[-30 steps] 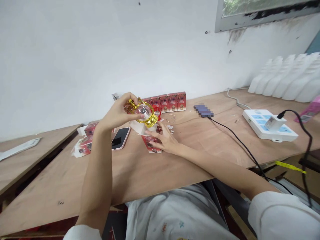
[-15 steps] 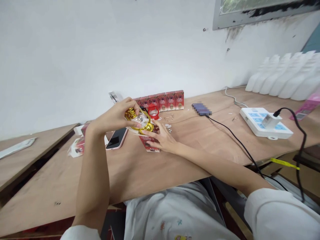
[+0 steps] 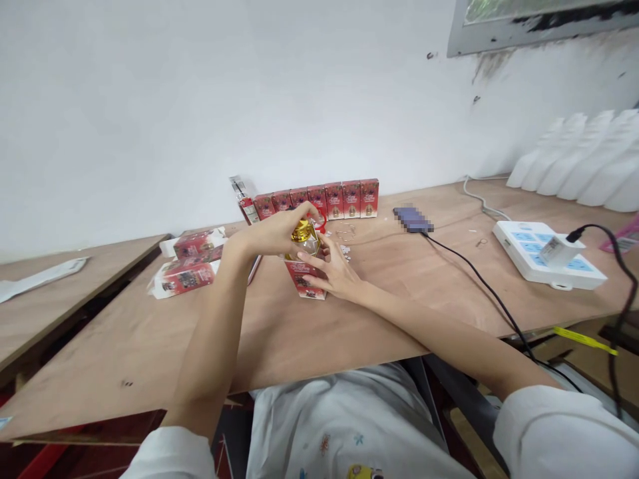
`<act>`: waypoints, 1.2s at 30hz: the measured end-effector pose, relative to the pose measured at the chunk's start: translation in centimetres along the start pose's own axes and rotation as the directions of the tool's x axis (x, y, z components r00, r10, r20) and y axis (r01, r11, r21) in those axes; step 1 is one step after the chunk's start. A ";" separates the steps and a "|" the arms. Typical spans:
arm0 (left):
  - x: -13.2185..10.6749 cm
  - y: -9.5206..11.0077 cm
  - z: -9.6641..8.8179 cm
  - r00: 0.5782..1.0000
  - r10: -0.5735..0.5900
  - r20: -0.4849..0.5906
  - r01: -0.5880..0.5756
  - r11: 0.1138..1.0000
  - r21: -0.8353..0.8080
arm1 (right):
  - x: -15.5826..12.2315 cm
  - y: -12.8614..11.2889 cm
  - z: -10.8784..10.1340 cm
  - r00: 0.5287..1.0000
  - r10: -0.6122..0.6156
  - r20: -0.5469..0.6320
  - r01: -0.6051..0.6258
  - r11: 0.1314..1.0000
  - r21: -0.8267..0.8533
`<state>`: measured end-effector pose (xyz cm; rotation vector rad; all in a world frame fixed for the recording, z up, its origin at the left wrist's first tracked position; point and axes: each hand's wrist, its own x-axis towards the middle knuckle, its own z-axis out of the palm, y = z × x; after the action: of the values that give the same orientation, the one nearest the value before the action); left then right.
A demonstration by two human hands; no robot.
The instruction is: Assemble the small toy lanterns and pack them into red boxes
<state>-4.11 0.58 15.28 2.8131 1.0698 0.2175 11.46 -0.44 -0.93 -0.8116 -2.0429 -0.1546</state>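
My left hand (image 3: 277,229) is closed around the top of a small gold lantern (image 3: 303,231) with clear sides. The lantern is at the upper end of an upright red printed box (image 3: 303,283); how far it sits inside is hidden by my fingers. My right hand (image 3: 342,274) grips the box from the right, its fingertips at the top edge and against the lantern's lower part. Just behind my left fingers, a red lantern (image 3: 322,218) is partly covered.
A row of red boxes (image 3: 351,199) stands along the wall. More red boxes (image 3: 187,276) lie at left. Wire hooks (image 3: 345,231) and small white pieces (image 3: 345,251) are behind my right hand. A phone (image 3: 412,219) and a white power strip (image 3: 529,256) with cable lie right.
The gold lantern has tipped from lying slanted to more upright and has come down onto the box top. The camera view has shifted slightly left, baring more boxes there.
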 end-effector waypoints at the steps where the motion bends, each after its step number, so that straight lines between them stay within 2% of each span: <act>1: 0.1 0.0 0.2 0.999 -0.018 0.037 0.017 0.999 0.033 | 0.0 0.0 0.0 1.000 -0.003 -0.003 0.003 1.000 0.006; 4: 0.5 -0.1 0.6 0.995 -0.028 0.094 0.015 0.991 0.132 | 0.0 0.1 -0.1 1.000 -0.011 -0.020 0.012 1.000 0.022; 9: 0.4 -0.4 0.9 0.996 -0.016 0.085 -0.003 0.975 0.222 | 0.0 0.0 -0.2 0.998 -0.029 -0.048 0.031 0.998 0.055; 13: 0.0 -0.2 0.7 0.990 0.002 0.144 -0.029 0.982 0.188 | 0.0 0.0 -0.2 1.000 -0.001 -0.025 0.003 0.998 0.067; 17: 0.0 0.3 0.8 0.988 -0.033 0.154 0.002 0.981 0.195 | -0.1 0.0 -0.1 0.999 0.000 -0.050 0.004 0.996 0.084; 20: 0.1 0.4 0.8 0.990 -0.044 0.132 0.022 0.986 0.168 | -0.2 0.0 -0.1 0.997 0.015 -0.078 -0.007 0.994 0.107; 25: -0.6 -0.4 0.4 0.998 0.057 0.019 -0.056 0.998 -0.028 | -0.3 0.2 0.3 0.987 0.046 -0.155 -0.019 0.984 0.175; 27: -0.8 -0.8 0.2 0.998 0.058 -0.014 -0.059 0.996 -0.068 | -0.3 0.2 0.5 0.981 0.075 -0.180 -0.033 0.974 0.222; 31: -0.5 -1.5 0.0 0.996 0.060 0.065 -0.052 0.992 -0.113 | -0.2 0.1 0.3 0.972 0.155 -0.174 -0.106 0.959 0.261; 33: -0.1 -1.6 0.1 0.992 0.076 0.096 -0.065 0.991 -0.116 | -0.1 0.1 -0.1 0.978 0.146 -0.152 -0.108 0.967 0.232; 36: 0.5 -1.4 0.5 0.997 0.057 0.049 -0.057 0.998 -0.004 | 0.0 0.0 -0.5 0.991 0.071 -0.116 -0.052 0.986 0.160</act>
<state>-4.59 1.93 14.64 2.8336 0.9794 0.1539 11.82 -0.63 -0.64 -0.7477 -1.8872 -0.0080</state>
